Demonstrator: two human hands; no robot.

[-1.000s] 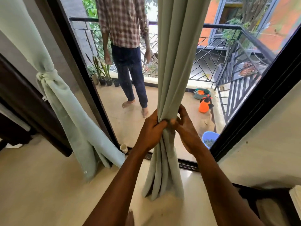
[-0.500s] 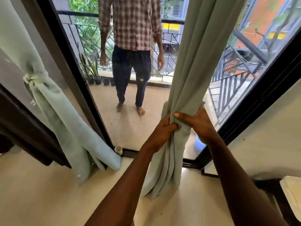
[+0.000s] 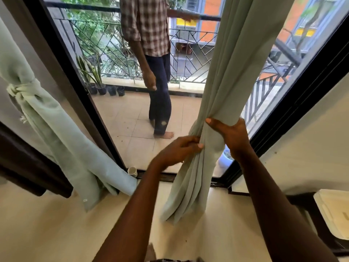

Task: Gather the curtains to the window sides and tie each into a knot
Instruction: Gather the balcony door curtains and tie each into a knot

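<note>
Hands (image 3: 178, 148), two, on one curtain (image 3: 232, 72)

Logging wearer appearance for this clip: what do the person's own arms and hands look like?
Left hand and right hand are bare: no gloves, rings, watch or bracelet show. Left forearm and right forearm are uncovered down to the picture's lower edge, no sleeves in view. Nails look short, unpainted.

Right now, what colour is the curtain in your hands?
The curtain is pale sage green, plain with no pattern; the head view shows it.
</note>
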